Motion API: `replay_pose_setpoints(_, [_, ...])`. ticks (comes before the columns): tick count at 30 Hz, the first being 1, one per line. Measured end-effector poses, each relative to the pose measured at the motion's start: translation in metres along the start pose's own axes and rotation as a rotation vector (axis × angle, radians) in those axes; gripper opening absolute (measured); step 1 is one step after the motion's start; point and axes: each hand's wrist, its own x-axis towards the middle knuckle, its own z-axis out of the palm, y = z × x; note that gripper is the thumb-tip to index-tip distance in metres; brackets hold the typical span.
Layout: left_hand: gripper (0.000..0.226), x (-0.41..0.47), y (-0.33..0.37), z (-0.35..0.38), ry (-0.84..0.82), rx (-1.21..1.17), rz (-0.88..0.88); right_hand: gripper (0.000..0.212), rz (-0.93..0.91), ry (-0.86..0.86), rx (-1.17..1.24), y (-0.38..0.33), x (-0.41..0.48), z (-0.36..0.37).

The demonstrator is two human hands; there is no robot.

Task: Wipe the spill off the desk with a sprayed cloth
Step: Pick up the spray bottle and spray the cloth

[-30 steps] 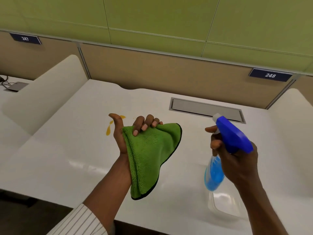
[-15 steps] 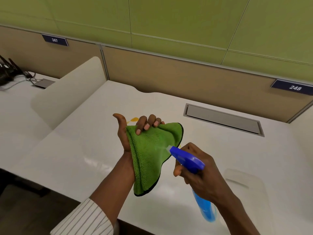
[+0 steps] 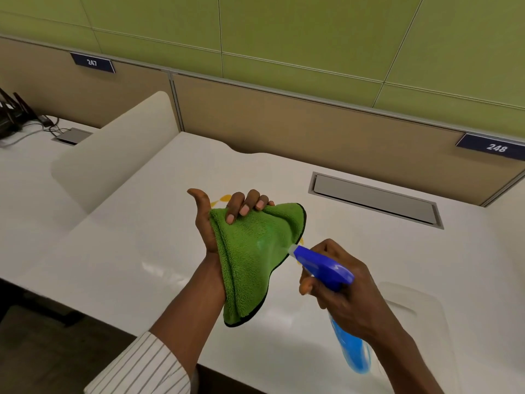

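Observation:
My left hand point(image 3: 210, 223) holds a folded green cloth point(image 3: 255, 257) up above the white desk point(image 3: 136, 245), fingers curled over its top edge, the cloth hanging down over the palm. My right hand point(image 3: 349, 297) grips a blue spray bottle point(image 3: 321, 265), its nozzle almost touching the cloth's right edge, a faint wet mark on the fabric there. The bottle's blue body point(image 3: 352, 351) hangs below my wrist. A yellow spill point(image 3: 224, 198) on the desk peeks out behind my left fingers; most of it is hidden by the cloth.
A grey cable hatch point(image 3: 375, 199) is set into the desk at the back right. A rounded white divider point(image 3: 113, 155) separates the neighbouring desk on the left, which carries cables and a dark device point(image 3: 11, 118). Tan partition panels point(image 3: 312, 129) line the back.
My right hand has brought the spray bottle from the right side across to the cloth, nozzle now close against it. My left hand has kept the cloth raised.

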Motion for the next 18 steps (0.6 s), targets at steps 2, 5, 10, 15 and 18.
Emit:
replay_pose_setpoints(2, [0.087,-0.001,-0.001,0.0,-0.002,-0.001,0.003,0.013,-0.006,-0.026,-0.005,0.001,-0.004,0.003])
replay_pose_setpoints(5, [0.087,-0.002,-0.001,0.001,-0.007,-0.006,0.008,0.033,0.005,-0.039,-0.022,0.004,-0.008,0.006])
replay_pose_setpoints(10, [0.087,-0.004,-0.003,0.005,-0.022,-0.011,0.004,0.024,0.018,0.04,-0.024,0.01,-0.009,0.004])
replay_pose_setpoints(15, [0.086,-0.008,-0.008,0.008,-0.029,-0.024,-0.005,0.034,0.023,0.088,0.031,0.014,-0.009,-0.002])
replay_pose_setpoints(18, [0.086,-0.01,-0.009,0.008,-0.029,-0.023,-0.01,0.04,0.015,0.141,0.082,0.017,-0.008,-0.006])
